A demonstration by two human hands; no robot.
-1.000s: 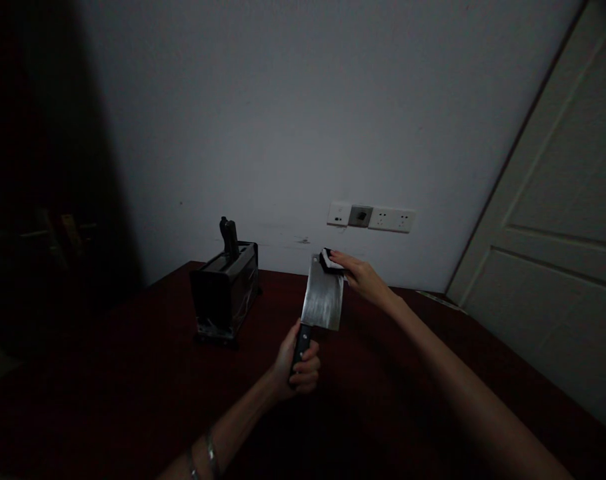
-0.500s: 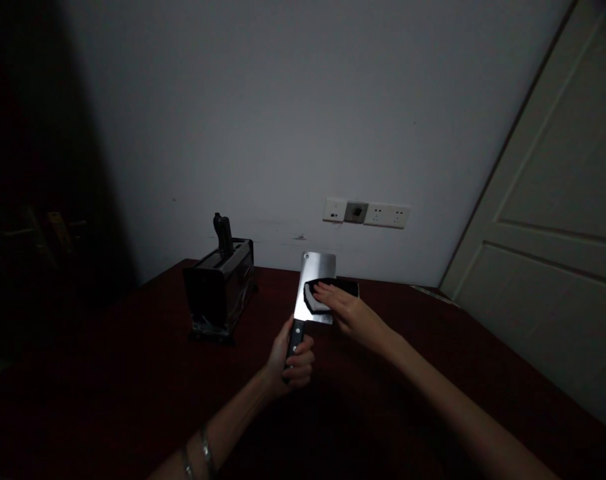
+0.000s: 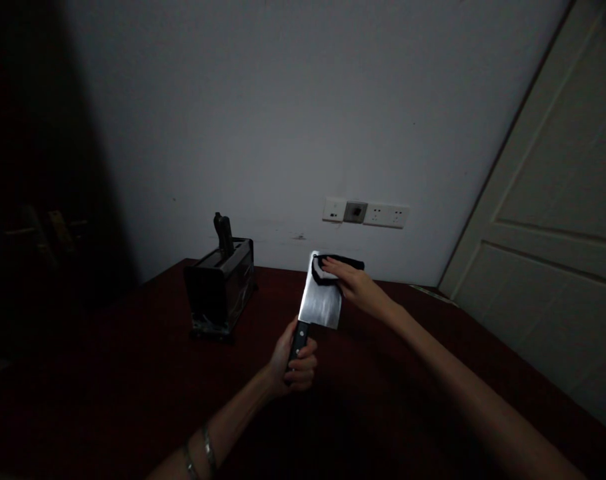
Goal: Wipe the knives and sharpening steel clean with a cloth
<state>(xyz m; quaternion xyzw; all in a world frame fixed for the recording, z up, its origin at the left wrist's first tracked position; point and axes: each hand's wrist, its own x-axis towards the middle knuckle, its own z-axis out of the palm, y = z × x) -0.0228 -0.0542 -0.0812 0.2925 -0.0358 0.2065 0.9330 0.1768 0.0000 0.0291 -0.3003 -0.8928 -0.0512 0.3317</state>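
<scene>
My left hand (image 3: 293,363) is wrapped round the black handle of a steel cleaver (image 3: 321,300), holding it blade up above the dark red table (image 3: 133,393). My right hand (image 3: 355,287) presses a small dark cloth (image 3: 335,265) against the far top end of the broad blade, fingers flat over the cloth. A thin bracelet sits on my left wrist.
A black knife block (image 3: 221,287) with one dark handle sticking out stands on the table to the left, near the wall. White wall sockets (image 3: 365,213) are on the grey wall behind. A pale door (image 3: 557,267) fills the right side. The left is in deep shadow.
My right hand with the cloth slid down to the middle of the blade half a second ago, then back up to its top end. My left hand kept its grip.
</scene>
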